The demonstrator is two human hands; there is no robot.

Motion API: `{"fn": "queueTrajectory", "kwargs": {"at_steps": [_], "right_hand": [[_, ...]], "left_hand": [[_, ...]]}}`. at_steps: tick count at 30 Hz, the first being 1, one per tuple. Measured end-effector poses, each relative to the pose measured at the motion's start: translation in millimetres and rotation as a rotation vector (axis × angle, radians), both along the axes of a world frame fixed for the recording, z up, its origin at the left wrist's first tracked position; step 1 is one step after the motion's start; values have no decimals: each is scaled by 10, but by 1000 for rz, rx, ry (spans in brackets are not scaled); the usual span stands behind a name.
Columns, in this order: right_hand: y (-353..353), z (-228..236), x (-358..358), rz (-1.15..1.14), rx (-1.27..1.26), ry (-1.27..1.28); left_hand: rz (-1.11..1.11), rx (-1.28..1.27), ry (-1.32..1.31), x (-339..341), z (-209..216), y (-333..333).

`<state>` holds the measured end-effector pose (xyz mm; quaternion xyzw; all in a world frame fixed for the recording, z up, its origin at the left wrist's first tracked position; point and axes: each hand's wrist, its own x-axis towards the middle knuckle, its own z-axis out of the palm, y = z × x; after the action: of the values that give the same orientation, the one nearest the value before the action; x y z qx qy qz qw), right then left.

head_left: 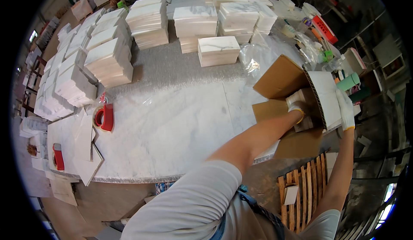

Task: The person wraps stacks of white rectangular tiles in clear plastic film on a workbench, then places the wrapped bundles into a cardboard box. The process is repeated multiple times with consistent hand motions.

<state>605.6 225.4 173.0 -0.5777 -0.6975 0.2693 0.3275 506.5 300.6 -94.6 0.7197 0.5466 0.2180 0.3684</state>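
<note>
Grey-sleeved shoulder and bare forearm fill the near foreground at about 6 o'clock, rising toward 3 o'clock where the work sits. Far left on the desk, at 9 o'clock, a red tape dispenser stands apart from everything in hand.

Moving right, the left hand, in a white glove, reaches inside the open cardboard box at the desk's right edge, fingers curled around something within; what they grip is hidden by the box wall. The box lies tipped on its side, its mouth facing the person and its flaps spread open.

Further right, the right hand, also gloved, presses flat with fingers extended against the outer face of a white marble tile stack that stands on edge in the box's mouth, its long axis running from 12 to 6 o'clock. The hands are apart, one on each side of the stack, both touching their load, the left slightly nearer the box's interior.
</note>
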Motion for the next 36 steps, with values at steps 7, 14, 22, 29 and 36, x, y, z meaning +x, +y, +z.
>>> {"fn": "queueTrajectory", "kwargs": {"at_steps": [7, 14, 22, 29, 36], "right_hand": [[572, -610, 2194, -103, 19, 295], [712, -740, 1699, -218, 23, 241], [-354, -1008, 730, -556, 286, 224], [-1999, -1769, 385, -632, 117, 58], [-2858, -1629, -508, -765, 195, 125]], "left_hand": [[-107, -50, -317, 128, 446, -418], [167, -604, -1037, -1085, 792, -1353], [332, 137, -741, -3234, 1486, -2848], [540, 624, 795, -5642, 2056, -3609], [692, 462, 1077, -7055, 1662, -3730]]}}
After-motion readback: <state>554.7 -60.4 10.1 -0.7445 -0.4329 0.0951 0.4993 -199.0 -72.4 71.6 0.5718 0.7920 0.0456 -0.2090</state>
